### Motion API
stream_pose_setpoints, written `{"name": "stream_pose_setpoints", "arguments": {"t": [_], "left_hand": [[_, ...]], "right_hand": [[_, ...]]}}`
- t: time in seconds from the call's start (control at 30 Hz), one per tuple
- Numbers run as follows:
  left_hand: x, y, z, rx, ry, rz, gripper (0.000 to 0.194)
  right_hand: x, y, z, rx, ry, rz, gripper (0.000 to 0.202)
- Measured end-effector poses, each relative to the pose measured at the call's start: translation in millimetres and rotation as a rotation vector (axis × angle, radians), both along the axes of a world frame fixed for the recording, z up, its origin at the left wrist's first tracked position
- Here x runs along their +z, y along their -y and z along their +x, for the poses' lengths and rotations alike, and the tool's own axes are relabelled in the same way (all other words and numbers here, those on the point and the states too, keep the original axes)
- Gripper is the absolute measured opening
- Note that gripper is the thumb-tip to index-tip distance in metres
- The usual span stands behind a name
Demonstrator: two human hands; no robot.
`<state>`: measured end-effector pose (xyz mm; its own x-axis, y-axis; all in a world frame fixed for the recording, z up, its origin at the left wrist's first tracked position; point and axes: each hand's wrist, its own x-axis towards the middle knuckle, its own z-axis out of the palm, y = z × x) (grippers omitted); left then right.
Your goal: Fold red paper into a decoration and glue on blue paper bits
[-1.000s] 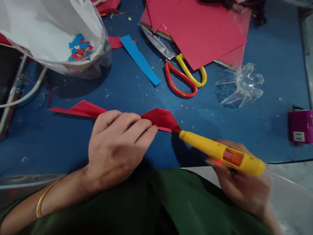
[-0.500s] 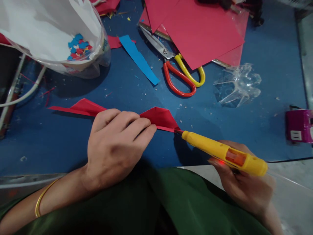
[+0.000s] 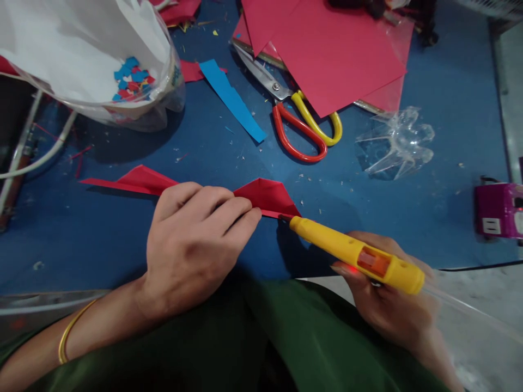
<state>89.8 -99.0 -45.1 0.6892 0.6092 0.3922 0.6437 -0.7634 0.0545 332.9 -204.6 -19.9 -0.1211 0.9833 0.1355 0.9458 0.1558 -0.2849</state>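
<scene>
A folded red paper strip (image 3: 267,197) lies across the blue table, with peaked folds at its left and right parts. My left hand (image 3: 196,245) is closed over the middle of the strip, fingers pressed together and holding it down. My right hand (image 3: 388,294) grips a yellow glue gun (image 3: 351,247) with an orange window and a clear stick at its back. The gun's dark nozzle touches the lower edge of the strip near its right end. The fingertips of my left hand are partly hidden.
Scissors (image 3: 300,130) and a blue paper strip (image 3: 232,100) lie beyond the folded paper. Red sheets (image 3: 335,54) are at the back, a scrap container (image 3: 163,103) back left, crumpled clear plastic (image 3: 398,142) and a purple box (image 3: 498,209) right. The blue table (image 3: 81,245) ends before me.
The glue gun and my right hand have moved left, sliding the nozzle along the strip's lower edge toward my left hand. My left hand has stayed in place.
</scene>
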Motion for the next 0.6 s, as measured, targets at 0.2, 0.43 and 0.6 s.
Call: {"name": "stream_pose_setpoints", "arguments": {"t": [0.2,0.43,0.6], "left_hand": [[-1.0,1,1,0.015,0.003,-0.003,0.016],[-0.9,1,0,0.014,0.002,-0.010,0.018],[0.2,-3,-1,-0.027,-0.015,0.050,0.015]], "right_hand": [[1.3,2,4,0.000,0.011,-0.017,0.021],[1.6,10,12,-0.023,0.005,-0.015,0.020],[0.6,14,11,-0.058,0.028,-0.010,0.020]]}}
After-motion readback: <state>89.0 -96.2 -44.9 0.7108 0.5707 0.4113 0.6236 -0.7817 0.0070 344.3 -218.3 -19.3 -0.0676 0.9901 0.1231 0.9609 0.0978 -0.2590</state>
